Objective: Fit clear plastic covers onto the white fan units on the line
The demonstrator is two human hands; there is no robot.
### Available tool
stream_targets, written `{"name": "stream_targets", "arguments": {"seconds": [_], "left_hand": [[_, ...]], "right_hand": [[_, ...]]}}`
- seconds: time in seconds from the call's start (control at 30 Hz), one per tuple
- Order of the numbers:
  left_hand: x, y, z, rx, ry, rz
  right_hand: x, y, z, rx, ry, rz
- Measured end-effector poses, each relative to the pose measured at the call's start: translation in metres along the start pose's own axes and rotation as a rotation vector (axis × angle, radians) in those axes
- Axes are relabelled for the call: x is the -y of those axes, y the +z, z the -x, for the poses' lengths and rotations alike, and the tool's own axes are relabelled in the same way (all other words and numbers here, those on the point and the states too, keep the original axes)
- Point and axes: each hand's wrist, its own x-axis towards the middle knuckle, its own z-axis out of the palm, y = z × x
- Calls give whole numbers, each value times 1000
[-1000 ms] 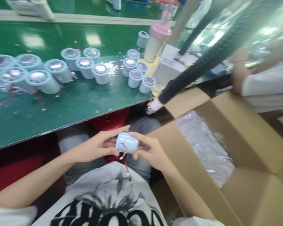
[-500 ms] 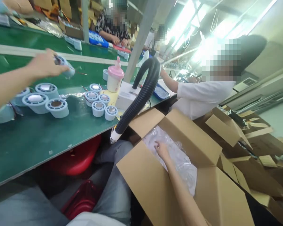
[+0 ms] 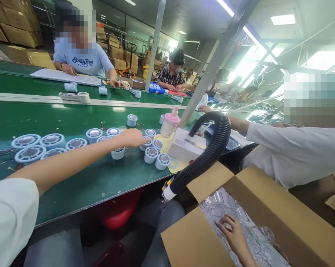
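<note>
— Green conveyor-belt table (image 3: 72,185), glossy, its near edge running on a slant from lower left up toward the black corrugated hose (image 3: 209,155). Left hand (image 3: 134,137)?

— Stretched far out over the belt, palm down, fingers curled loosely together, fingertips touching a pale blue round plastic housing (image 3: 146,142) at the front of the small cluster. Hard to tell whether pinched or only touched.

— Room around that cluster?

— Tight on the right: pink-lidded cream bottle (image 3: 169,124) and white rectangular box (image 3: 186,145) just beside. Bare belt in front, down to the table edge. More pale blue round housings in a row to the left (image 3: 39,146), under and behind the forearm.

— Right hand (image 3: 231,233)?

— Down inside the open brown cardboard carton (image 3: 284,218), fingers bent and slightly spread, resting on crinkled clear plastic packing (image 3: 256,237). Nothing clearly gripped. Carton flaps standing up on both sides, near flap (image 3: 195,241) between hand and lap.

— Hose?

— Arching over the table edge, white nozzle end (image 3: 168,193) hanging just off the belt, near the carton's corner.

— Others?

— White-sleeved arm of a person (image 3: 289,152) close on the right, behind the carton; two more people seated across the far belt.
</note>
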Motion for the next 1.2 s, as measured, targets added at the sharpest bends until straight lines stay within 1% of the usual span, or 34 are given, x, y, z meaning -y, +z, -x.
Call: {"name": "stream_targets", "arguments": {"seconds": [0.03,0.1,0.17,0.23,0.27,0.33,0.4,0.47,0.5,0.57,0.6,0.63,0.7,0.77,0.8,0.83,0.93,1.0,1.03,1.07,1.13,1.2], "left_hand": [[-7,8,9,39,15,4],[-21,24,22,81,37,21],[-31,39,29,94,36,54],[-35,48,31,92,23,109],[-33,50,32,87,15,144],[-22,50,37,80,9,234],[-6,46,50,89,18,353],[11,42,73,137,41,505],[18,42,87,176,55,592],[25,45,120,270,86,752],[25,50,136,333,94,830],[24,55,152,414,84,927],[20,69,179,625,12,1154],[17,81,199,818,-81,1338],[17,86,205,872,-111,1385],[17,89,210,895,-112,1391],[21,89,216,903,-10,1299],[22,84,218,904,125,1117],[21,81,220,873,212,1001],[20,79,222,811,297,883],[16,75,228,620,412,687],[12,75,234,416,420,609]], "right_hand": [[3,-4,4,12,11,-20],[17,-10,12,56,59,-75],[39,-12,20,72,132,-242],[65,-11,30,81,197,-463],[77,-11,36,92,207,-554],[97,-9,49,147,179,-653],[110,-6,64,264,113,-688],[120,1,80,409,-11,-672],[127,6,89,478,-104,-627],[147,19,106,554,-331,-446],[160,27,115,559,-457,-323],[175,35,122,536,-577,-187],[204,52,135,470,-799,38],[227,68,142,423,-958,191],[234,74,145,414,-1006,247],[239,79,146,415,-1029,290],[245,86,148,454,-1014,379],[245,87,148,503,-978,421],[244,87,147,542,-960,429],[243,86,146,594,-939,421],[242,85,144,717,-878,335],[241,83,143,818,-796,179]]}}
